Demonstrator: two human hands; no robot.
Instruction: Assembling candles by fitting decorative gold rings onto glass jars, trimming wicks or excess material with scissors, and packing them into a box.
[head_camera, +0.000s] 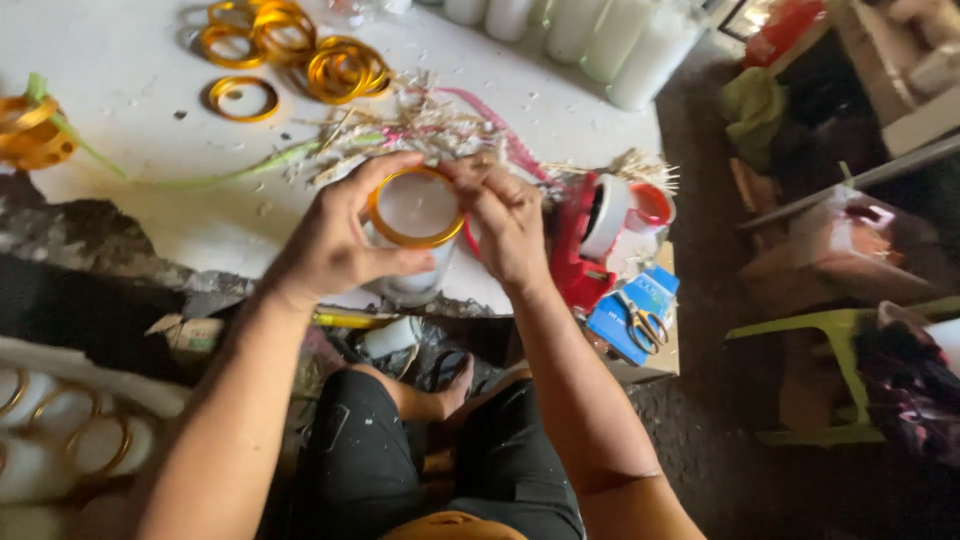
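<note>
Head view is showing both hands working together over the edge of a white work surface, fitting a gold band around the top of a white candle. The left hand is cupping the candle from its own side, thumb underneath and fingers curling over the band's far rim, so it is grasping the candle and steadying the ring at once. The right hand is pinching the band's near-right edge between thumb and fingertips, clenched on that rim and, as I judge it, pressing or tucking it into place. The candle is sitting between the two palms, upright, just above the person's lap. Beyond the left hand's knuckles, loose gold rings are lying scattered on the surface, well apart from the work, with a heap of straw-like trimmings and ribbon just past the fingertips. To the outside of the right hand a red tape dispenser is standing near, and below it scissors are resting on a blue box. Near the left elbow, finished white candles with gold bands are lying side by side. The step in hand looks like seating the band squarely; the next move is probably calling for even pressure all round the rim, the left hand turning the candle while the right keeps the band level and does not crease it.
</note>
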